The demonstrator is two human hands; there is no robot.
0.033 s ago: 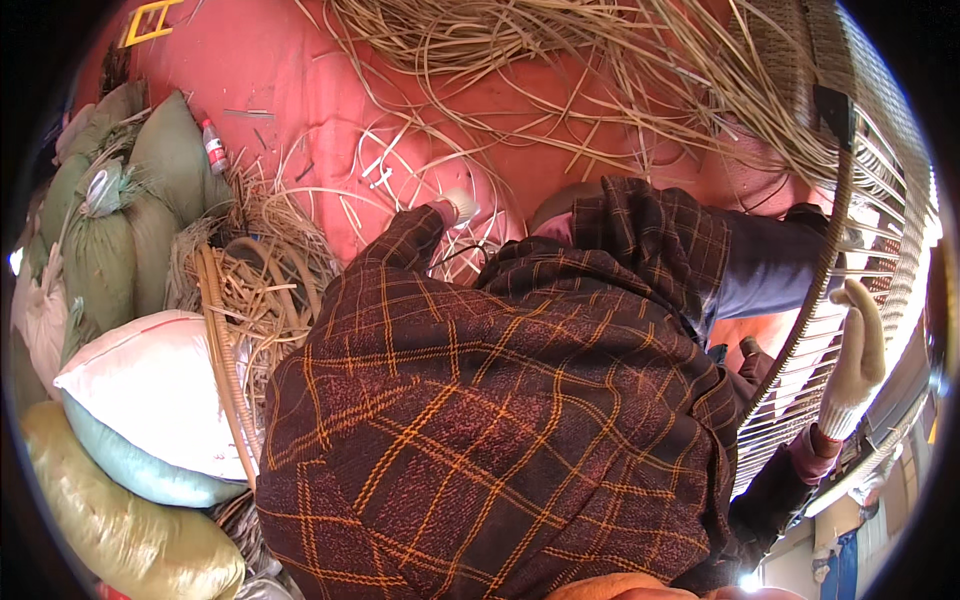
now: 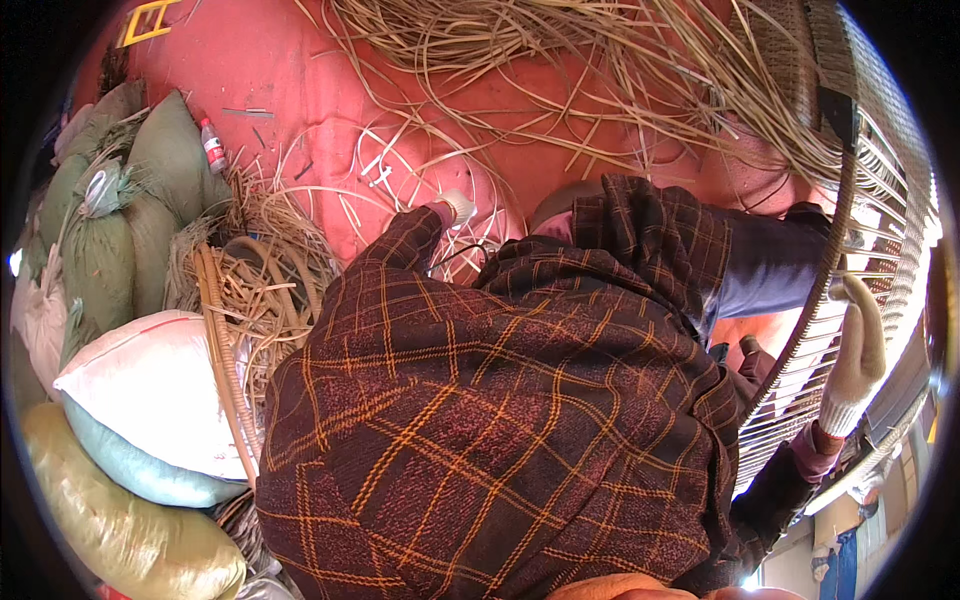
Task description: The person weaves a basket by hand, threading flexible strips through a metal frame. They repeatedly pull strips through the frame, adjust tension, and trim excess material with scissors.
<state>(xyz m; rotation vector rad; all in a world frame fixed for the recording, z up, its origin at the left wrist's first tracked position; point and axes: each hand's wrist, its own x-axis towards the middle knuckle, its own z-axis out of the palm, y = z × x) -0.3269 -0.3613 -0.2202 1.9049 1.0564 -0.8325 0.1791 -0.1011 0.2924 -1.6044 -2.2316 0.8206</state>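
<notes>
My left hand (image 2: 458,207), in a white knit glove, is low over the red floor covering (image 2: 300,75), among loose pale cane strips (image 2: 385,178). Its fingers are hidden from this angle. On the far right, my right hand (image 2: 852,368), in a cream glove, reaches up along a woven frame (image 2: 800,345) strung with thin rods. Its fingers are stretched out, with the bent tips close to the rods. Whether they touch a strand is unclear. My plaid garment (image 2: 490,410) fills the middle of the view.
Stuffed green sacks (image 2: 105,240), a white pillow-like sack (image 2: 150,390) and a yellowish one (image 2: 125,510) are stacked on the left. Beside them are cane scraps (image 2: 265,290) and a small red-capped bottle (image 2: 212,147). A tangle of long cane strands (image 2: 500,35) spreads across the far side.
The right hand's fingertips have shifted very slightly beside the rods. Nothing else has visibly moved.
</notes>
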